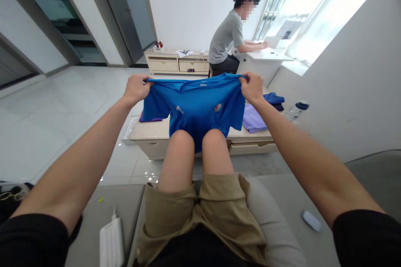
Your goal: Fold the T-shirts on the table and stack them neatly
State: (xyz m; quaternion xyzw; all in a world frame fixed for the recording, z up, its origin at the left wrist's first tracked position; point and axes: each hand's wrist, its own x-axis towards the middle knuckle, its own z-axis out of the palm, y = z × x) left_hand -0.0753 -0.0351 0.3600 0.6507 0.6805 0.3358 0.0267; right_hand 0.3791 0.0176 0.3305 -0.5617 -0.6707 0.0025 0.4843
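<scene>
I hold a bright blue sports shirt (pixel 196 106) stretched out in front of me, above my knees. My left hand (pixel 136 88) is closed on its left shoulder. My right hand (pixel 252 87) is closed on its right shoulder. The shirt hangs down over a low beige table (pixel 150 133) and its hem falls behind my knees. A small white logo and a round badge show on its chest.
On the table lie a folded lilac garment (pixel 253 118), a dark blue one (pixel 274 99) and a purple piece (pixel 147 119). A water bottle (pixel 297 110) stands at right. A person sits at a white desk (pixel 266 56) behind. A white remote (pixel 111 242) lies on the grey sofa.
</scene>
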